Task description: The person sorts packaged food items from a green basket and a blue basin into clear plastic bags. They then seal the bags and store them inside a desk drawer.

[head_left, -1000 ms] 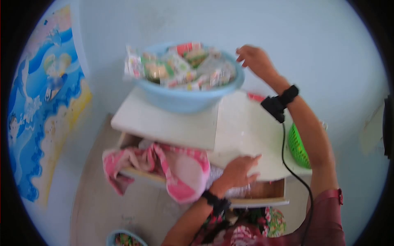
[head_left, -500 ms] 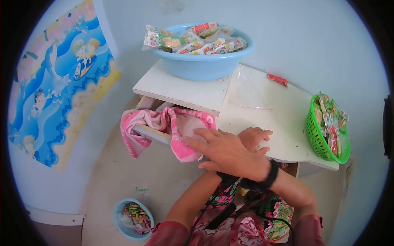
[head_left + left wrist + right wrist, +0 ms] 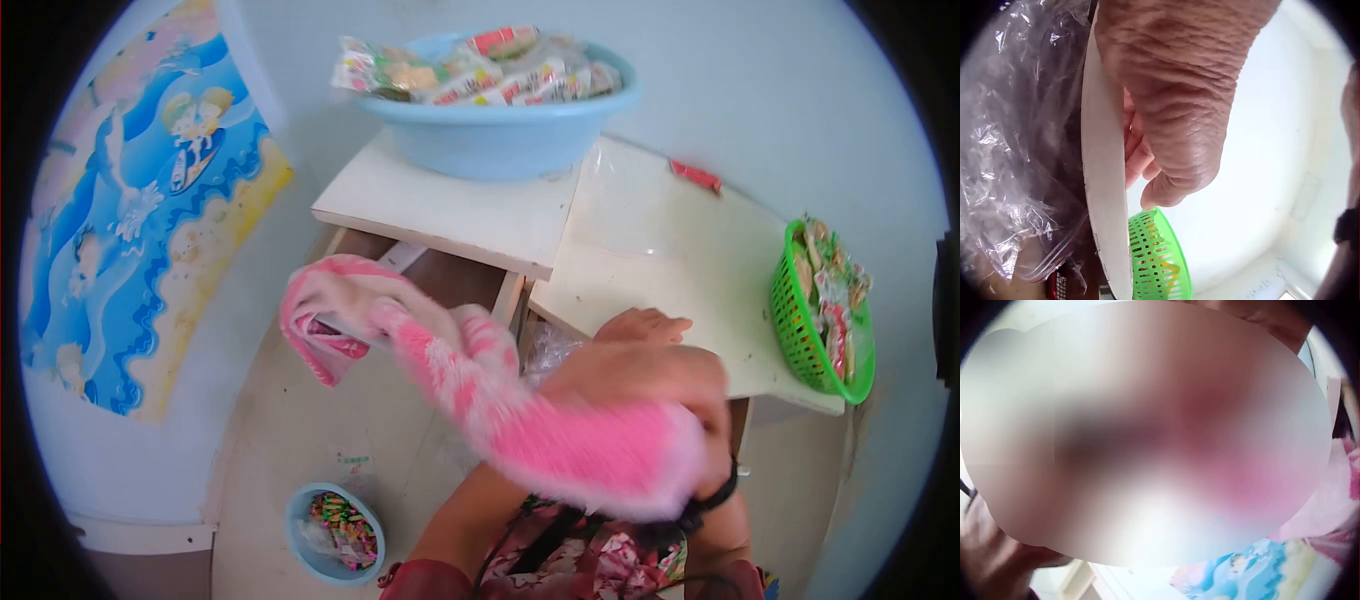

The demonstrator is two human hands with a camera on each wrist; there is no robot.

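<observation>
My right hand (image 3: pixel 660 380) grips one end of a pink and white towel (image 3: pixel 560 450) in front of the desk. From there the towel stretches left to the open left drawer (image 3: pixel 445 280), and its other end hangs over the drawer's front. My left hand (image 3: pixel 640 325) rests on the white desktop (image 3: pixel 690 290) near the front edge, partly hidden behind the right one. In the left wrist view, that hand (image 3: pixel 1172 106) lies over the desk edge with relaxed fingers. The right wrist view is mostly blurred, with some towel (image 3: pixel 1329 500) at its right side.
A blue basin (image 3: pixel 490 140) of wrapped snacks stands on the raised left top. At the desktop's right end is a green basket (image 3: pixel 800 330) with packets. A red packet (image 3: pixel 695 177) lies by the wall. Clear plastic (image 3: pixel 1004 156) fills the drawer under the desktop. A small bucket (image 3: pixel 300 540) stands on the floor.
My right hand came down from beside the basin, crossed over the left hand to the towel, and has pulled its end toward me and rightward. The left hand stays at the desk's front.
</observation>
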